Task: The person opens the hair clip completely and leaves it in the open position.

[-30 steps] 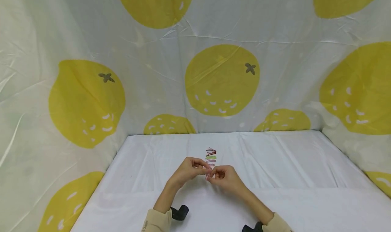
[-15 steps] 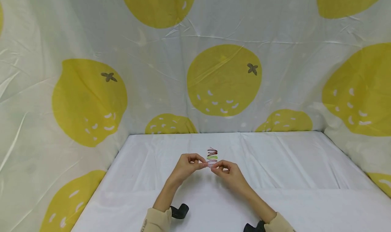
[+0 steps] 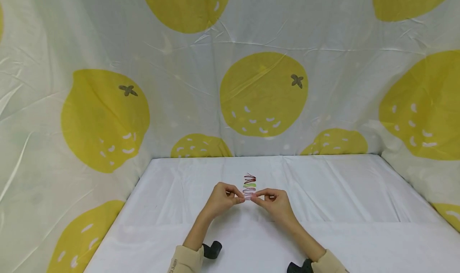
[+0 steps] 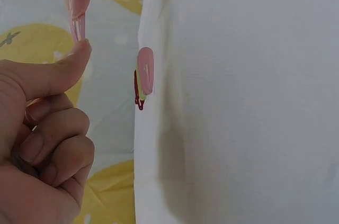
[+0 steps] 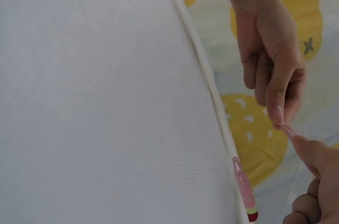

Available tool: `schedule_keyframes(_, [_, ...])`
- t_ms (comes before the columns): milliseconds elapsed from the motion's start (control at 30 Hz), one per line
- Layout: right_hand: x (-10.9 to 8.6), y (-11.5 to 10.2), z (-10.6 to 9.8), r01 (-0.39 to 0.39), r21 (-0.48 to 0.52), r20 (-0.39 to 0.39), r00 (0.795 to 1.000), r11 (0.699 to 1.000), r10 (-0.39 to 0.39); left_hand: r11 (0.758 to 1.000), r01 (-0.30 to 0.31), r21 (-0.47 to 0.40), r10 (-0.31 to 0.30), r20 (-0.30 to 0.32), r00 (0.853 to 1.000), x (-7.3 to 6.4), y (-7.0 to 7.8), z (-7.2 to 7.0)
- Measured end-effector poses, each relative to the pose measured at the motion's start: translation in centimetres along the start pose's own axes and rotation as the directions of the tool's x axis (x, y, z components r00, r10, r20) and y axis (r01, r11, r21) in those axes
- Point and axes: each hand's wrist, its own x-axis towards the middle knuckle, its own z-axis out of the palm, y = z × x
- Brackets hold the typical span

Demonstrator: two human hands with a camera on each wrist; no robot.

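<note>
Both hands meet over the white table [image 3: 323,193] and pinch one thin pink hair clip [image 3: 248,197] between them. My left hand [image 3: 235,198] holds one end between thumb and forefinger, with the other fingers curled. My right hand [image 3: 259,198] pinches the opposite end. In the left wrist view the held clip [image 4: 78,27] stands between my thumb and a right fingertip. In the right wrist view the pink clip [image 5: 288,130] bridges the two hands. Just beyond the hands a short row of hair clips [image 3: 248,183] lies on the cloth: dark red, green, pink.
White cloth with big yellow lemon prints [image 3: 262,93] walls the table at the back and both sides. Black wrist straps [image 3: 212,250] [image 3: 300,267] show at the near edge by the beige sleeves. The lying pink clip [image 4: 145,70] is close to the held one.
Both hands have shifted slightly away from me towards the row of clips. The held pink clip, which hung down between the fingers, now lies level between the two pinches.
</note>
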Motion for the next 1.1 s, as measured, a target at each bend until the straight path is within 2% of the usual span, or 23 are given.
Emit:
schedule_keyframes(167, [0.0,0.4,0.0,0.020,-0.029,-0.006,1.000,0.999,-0.020,0.991,-0.063,0.118,0.066,-0.017,0.998,0.1,-0.3,0.4])
schedule_keyframes(267, [-0.1,0.4,0.1,0.024,-0.047,-0.022,0.999,0.999,-0.025,0.966,-0.115,0.233,0.129,-0.048,0.990,0.2,-0.3,0.8])
schedule_keyframes(400, [-0.2,0.4,0.2,0.014,-0.073,-0.045,0.999,0.997,-0.017,0.938,-0.113,0.328,0.144,-0.071,0.987,0.0,0.0,1.3])
schedule_keyframes(500, [-0.2,0.5,0.3,0.008,-0.103,-0.060,0.998,0.995,-0.014,0.933,-0.088,0.349,0.126,-0.087,0.988,-0.1,0.1,1.6])
schedule_keyframes(733, [-0.2,1.1,0.3,0.028,-0.159,-0.085,0.995,0.987,-0.042,0.917,-0.084,0.389,0.133,-0.100,0.986,-0.2,0.2,2.1])
schedule_keyframes(900, [0.0,1.4,0.3,0.014,-0.167,-0.075,0.997,0.986,-0.027,0.919,-0.067,0.390,0.118,-0.109,0.987,0.0,0.0,1.9])
schedule_keyframes(1100, [0.2,1.6,0.3,0.036,-0.186,-0.043,0.998,0.982,-0.044,0.909,-0.069,0.412,0.119,-0.095,0.988,0.2,-0.4,1.5])
